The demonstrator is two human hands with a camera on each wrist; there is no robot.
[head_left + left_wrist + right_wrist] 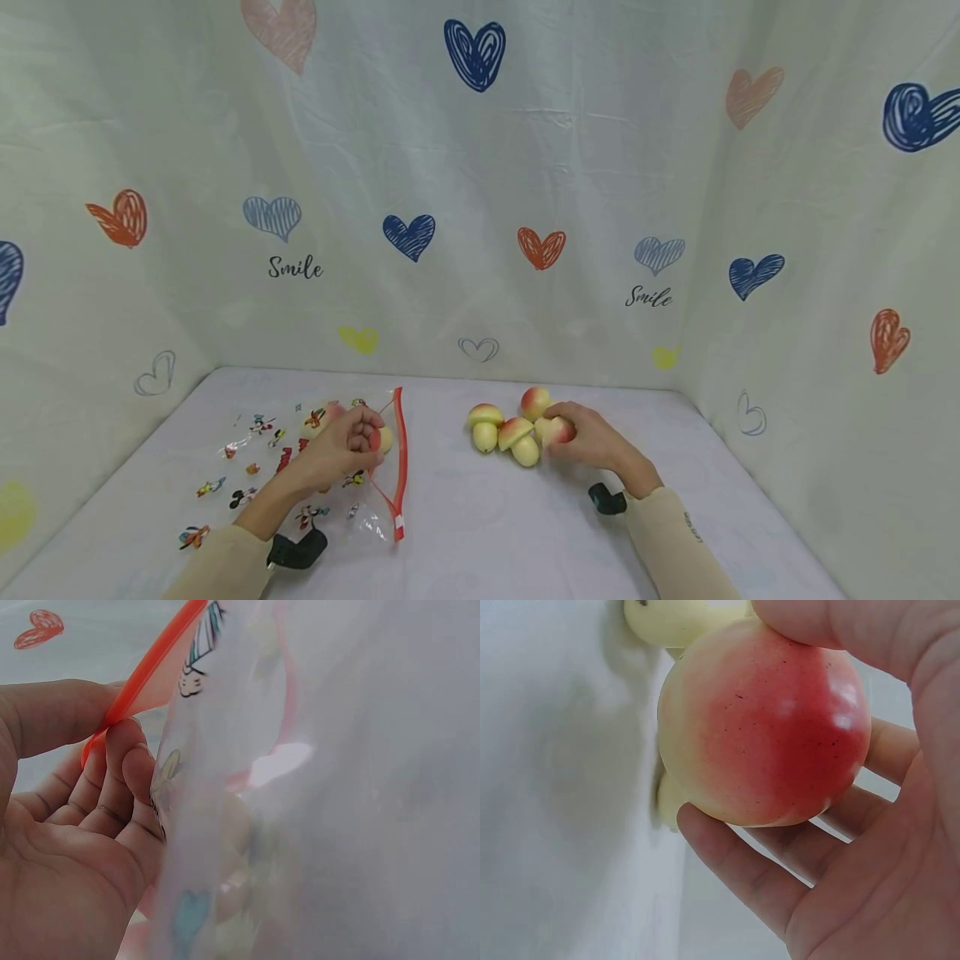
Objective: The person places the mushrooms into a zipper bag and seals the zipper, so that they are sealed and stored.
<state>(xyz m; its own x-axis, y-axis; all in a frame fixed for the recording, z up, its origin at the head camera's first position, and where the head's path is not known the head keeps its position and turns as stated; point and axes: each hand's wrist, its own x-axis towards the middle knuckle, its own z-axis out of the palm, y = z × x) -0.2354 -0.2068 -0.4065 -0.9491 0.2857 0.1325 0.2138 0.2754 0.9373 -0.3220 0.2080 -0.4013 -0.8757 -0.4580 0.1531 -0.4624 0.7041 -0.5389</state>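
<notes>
My left hand [341,450] pinches the red edge [154,664] of a clear plastic zip bag [371,521] printed with cartoon figures. Thumb and forefinger meet on that edge in the left wrist view. Through the film show roundish yellow-and-red things, partly hidden by the hand. Over to the right, my right hand [596,437] grips a toy mushroom with a glossy red-and-yellow cap [769,727], the thumb on one side and the fingers curled round the other. Beside it lie more such mushrooms [486,425], [517,437] with pale yellow stems; another red-yellow cap [536,402] sits behind them.
Both hands work over a white-covered table [465,533]. A pale curtain [480,150] with printed hearts hangs behind it and along both sides. Dark wrist cameras [298,550] are strapped at the sleeves.
</notes>
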